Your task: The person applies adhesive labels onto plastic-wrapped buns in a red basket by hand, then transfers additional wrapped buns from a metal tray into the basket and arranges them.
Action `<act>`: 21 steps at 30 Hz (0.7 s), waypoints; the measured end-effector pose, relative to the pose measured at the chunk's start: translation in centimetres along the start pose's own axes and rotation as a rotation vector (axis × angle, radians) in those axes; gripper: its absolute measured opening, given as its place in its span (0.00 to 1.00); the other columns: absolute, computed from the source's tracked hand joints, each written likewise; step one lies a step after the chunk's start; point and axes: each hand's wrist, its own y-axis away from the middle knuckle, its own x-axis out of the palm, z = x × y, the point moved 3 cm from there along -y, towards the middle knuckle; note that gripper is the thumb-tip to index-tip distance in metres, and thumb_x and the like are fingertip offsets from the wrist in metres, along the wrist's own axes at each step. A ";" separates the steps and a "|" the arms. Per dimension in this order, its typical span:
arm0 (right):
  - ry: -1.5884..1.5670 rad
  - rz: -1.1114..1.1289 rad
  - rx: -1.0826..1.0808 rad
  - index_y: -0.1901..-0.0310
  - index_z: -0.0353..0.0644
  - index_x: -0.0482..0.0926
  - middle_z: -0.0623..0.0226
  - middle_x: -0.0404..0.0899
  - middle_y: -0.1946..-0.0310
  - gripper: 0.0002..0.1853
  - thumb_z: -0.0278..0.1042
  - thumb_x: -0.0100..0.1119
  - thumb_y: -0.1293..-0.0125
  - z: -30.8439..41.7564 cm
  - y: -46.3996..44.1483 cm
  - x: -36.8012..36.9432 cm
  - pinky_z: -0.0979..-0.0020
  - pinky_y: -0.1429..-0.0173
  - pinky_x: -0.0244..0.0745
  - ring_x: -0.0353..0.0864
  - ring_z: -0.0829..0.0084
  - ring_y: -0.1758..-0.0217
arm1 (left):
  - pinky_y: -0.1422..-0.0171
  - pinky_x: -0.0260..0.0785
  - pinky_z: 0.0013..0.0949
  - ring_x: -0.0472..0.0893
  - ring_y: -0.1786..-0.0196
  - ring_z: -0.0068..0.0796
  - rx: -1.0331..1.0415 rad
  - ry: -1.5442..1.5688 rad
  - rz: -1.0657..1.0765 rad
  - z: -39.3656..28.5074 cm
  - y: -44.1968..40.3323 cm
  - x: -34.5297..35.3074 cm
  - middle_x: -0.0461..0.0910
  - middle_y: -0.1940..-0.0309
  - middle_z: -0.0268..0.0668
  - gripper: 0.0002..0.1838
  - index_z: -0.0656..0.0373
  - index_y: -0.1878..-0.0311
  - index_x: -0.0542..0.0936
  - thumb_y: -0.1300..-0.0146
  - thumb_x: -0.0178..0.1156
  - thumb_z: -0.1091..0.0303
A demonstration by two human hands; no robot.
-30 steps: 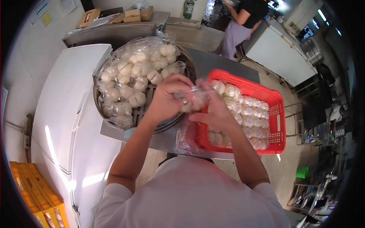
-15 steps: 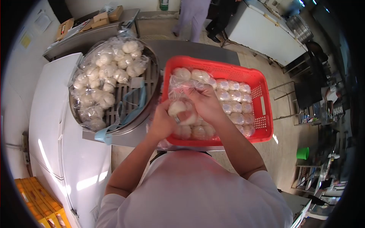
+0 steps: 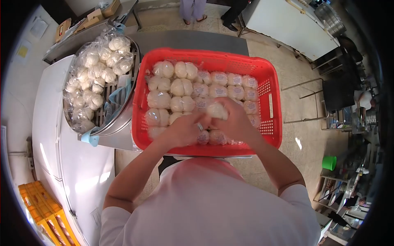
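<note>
Over the red plastic crate (image 3: 209, 53), a small clear bag of white buns (image 3: 216, 110) is between my two hands. My right hand (image 3: 237, 123) grips it from the right side with bent fingers. My left hand (image 3: 189, 130), wearing a ring, is closed against the bag's lower left; its fingertips are partly hidden. Rows of bagged buns (image 3: 159, 99) fill the crate floor, plain ones to the left. Those in the middle and right, such as one labelled pack (image 3: 218, 91), show printed labels on top. My hands cover part of the front rows.
Left of the crate stands a round metal steamer tray (image 3: 123, 119) with a slatted base. Loosely bagged buns (image 3: 96, 69) and a light-blue strap (image 3: 117, 100) lie in it. Both containers rest on a grey table (image 3: 193, 40). Two people's legs (image 3: 193, 10) show beyond it.
My hands have moved right and lower over the crate with the bag of buns. The view has shifted, and the plain bun rows at the left are now uncovered.
</note>
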 end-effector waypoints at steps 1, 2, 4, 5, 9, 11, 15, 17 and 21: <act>-0.029 0.073 0.090 0.37 0.35 0.77 0.52 0.82 0.44 0.33 0.39 0.79 0.41 -1.7 0.0 -0.6 0.62 0.36 0.77 0.83 0.62 0.41 | 0.36 0.74 0.47 0.84 0.43 0.43 0.325 -0.338 -0.194 0.9 -0.6 1.2 0.87 0.56 0.49 0.17 0.59 0.40 0.83 0.27 0.56 0.64; -0.060 0.147 0.180 0.38 0.34 0.77 0.52 0.83 0.46 0.33 0.40 0.78 0.41 -3.3 -0.2 -1.2 0.62 0.37 0.77 0.83 0.62 0.42 | 0.36 0.74 0.47 0.84 0.45 0.44 0.314 -0.496 -0.125 2.8 -1.1 2.5 0.87 0.58 0.47 0.15 0.58 0.44 0.84 0.28 0.57 0.65; -0.155 0.298 0.289 0.40 0.32 0.77 0.48 0.84 0.47 0.34 0.46 0.77 0.40 -5.4 -0.2 -0.2 0.61 0.39 0.79 0.85 0.58 0.44 | 0.37 0.74 0.47 0.83 0.48 0.46 0.297 -0.818 0.019 3.4 -1.1 3.6 0.88 0.61 0.43 0.10 0.58 0.53 0.88 0.30 0.60 0.67; -0.222 0.379 0.312 0.41 0.30 0.77 0.45 0.84 0.48 0.35 0.51 0.76 0.40 -6.1 -0.1 1.2 0.61 0.40 0.79 0.85 0.55 0.44 | 0.38 0.74 0.48 0.83 0.50 0.46 0.347 -0.740 -0.031 3.6 -0.9 3.5 0.87 0.63 0.43 0.09 0.58 0.56 0.88 0.31 0.62 0.67; -0.064 0.686 0.271 0.42 0.29 0.77 0.41 0.84 0.50 0.38 0.60 0.72 0.37 -5.5 0.7 5.8 0.59 0.41 0.80 0.86 0.50 0.46 | 0.45 0.75 0.50 0.82 0.57 0.49 0.401 -0.486 -0.205 4.2 1.3 2.4 0.85 0.67 0.43 0.06 0.59 0.65 0.86 0.34 0.65 0.68; 0.008 0.675 0.256 0.41 0.30 0.78 0.41 0.85 0.51 0.37 0.61 0.70 0.35 -4.3 1.1 5.6 0.57 0.41 0.79 0.86 0.49 0.46 | 0.48 0.75 0.50 0.82 0.59 0.50 0.377 -0.424 -0.274 4.5 2.0 1.8 0.84 0.68 0.43 0.06 0.59 0.66 0.84 0.34 0.66 0.68; -0.077 0.787 0.210 0.40 0.34 0.79 0.42 0.85 0.48 0.35 0.62 0.66 0.32 -2.4 0.2 6.6 0.51 0.40 0.78 0.85 0.44 0.44 | 0.53 0.75 0.49 0.82 0.61 0.51 0.368 -0.339 -0.365 5.3 2.6 2.0 0.83 0.69 0.43 0.06 0.60 0.64 0.83 0.35 0.67 0.68; 0.061 0.778 0.105 0.39 0.36 0.79 0.42 0.83 0.45 0.33 0.60 0.64 0.30 -3.8 -0.3 8.2 0.50 0.38 0.78 0.83 0.43 0.41 | 0.53 0.76 0.49 0.83 0.60 0.51 0.373 -0.303 -0.391 4.8 2.8 1.7 0.84 0.68 0.44 0.05 0.60 0.63 0.83 0.36 0.66 0.68; 0.310 0.749 0.042 0.37 0.34 0.78 0.39 0.79 0.41 0.32 0.57 0.60 0.28 -3.0 -0.8 8.7 0.49 0.34 0.76 0.80 0.40 0.37 | 0.52 0.78 0.49 0.85 0.59 0.49 0.288 -0.251 -0.479 5.4 4.6 0.4 0.86 0.65 0.43 0.06 0.58 0.60 0.85 0.39 0.66 0.69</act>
